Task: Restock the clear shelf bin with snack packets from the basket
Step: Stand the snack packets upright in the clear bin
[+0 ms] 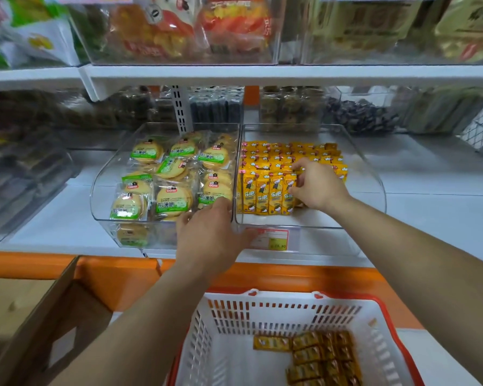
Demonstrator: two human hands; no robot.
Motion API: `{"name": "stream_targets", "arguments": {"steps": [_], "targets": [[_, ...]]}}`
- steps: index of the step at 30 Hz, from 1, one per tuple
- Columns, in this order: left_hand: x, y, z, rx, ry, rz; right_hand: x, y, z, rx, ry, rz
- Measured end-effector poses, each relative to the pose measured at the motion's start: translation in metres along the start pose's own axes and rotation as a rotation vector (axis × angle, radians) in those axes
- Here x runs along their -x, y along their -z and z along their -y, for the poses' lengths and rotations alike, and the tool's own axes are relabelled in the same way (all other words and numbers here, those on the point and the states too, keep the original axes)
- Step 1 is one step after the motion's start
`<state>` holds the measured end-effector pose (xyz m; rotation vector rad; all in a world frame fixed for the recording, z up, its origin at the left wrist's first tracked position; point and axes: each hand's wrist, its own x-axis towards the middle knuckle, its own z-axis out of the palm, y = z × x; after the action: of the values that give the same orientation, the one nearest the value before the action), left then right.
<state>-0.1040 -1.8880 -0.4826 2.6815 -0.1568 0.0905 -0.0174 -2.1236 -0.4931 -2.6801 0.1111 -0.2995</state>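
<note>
Right hand (315, 185) reaches into the bin (321, 240), fingers pinching an upright yellow packet (289, 195) in the front row. Left hand (209, 238) hooks its fingers over the cookie bin (103, 190) front rim. More packets (318, 355) lie in the basket (262, 296) below.

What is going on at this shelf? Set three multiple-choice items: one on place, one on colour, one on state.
1. Where is the right hand? A in the basket; B in the clear bin; C out of view.
2. What colour is the basket's rim? A blue; B red; C green.
3. How is the basket? A empty; B brim-full; C holding loose packets in one corner.
Key: B, its fingers pinch yellow packets inside the bin; B, red edging shows; C, most of its floor is bare.
</note>
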Motion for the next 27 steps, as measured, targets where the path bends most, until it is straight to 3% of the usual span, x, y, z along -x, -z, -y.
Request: {"name": "stream_targets", "arguments": {"steps": [5, 10, 14, 18, 23, 27], "targets": [[0.009, 0.023, -0.001, 0.139, -0.029, -0.052, 0.038, 0.029, 0.007, 0.087, 0.080, -0.054], [0.046, 0.034, -0.001, 0.137, -0.216, -0.091, 0.104, 0.056, 0.021, -0.002, 0.301, -0.091], [0.083, 0.008, 0.012, -0.025, -0.232, 0.138, 0.162, 0.042, 0.013, -0.009, 0.317, 0.002], [0.107, -0.047, 0.034, -0.220, -0.208, 0.407, 0.207, -0.017, -0.022, -0.007, 0.193, 0.288], [0.122, -0.132, 0.063, -0.247, -0.114, 0.620, 0.238, -0.100, -0.071, 0.014, 0.061, 0.601], [0.134, -0.196, 0.088, -0.206, -0.009, 0.761, 0.251, -0.151, -0.106, -0.016, -0.069, 0.627]]}}
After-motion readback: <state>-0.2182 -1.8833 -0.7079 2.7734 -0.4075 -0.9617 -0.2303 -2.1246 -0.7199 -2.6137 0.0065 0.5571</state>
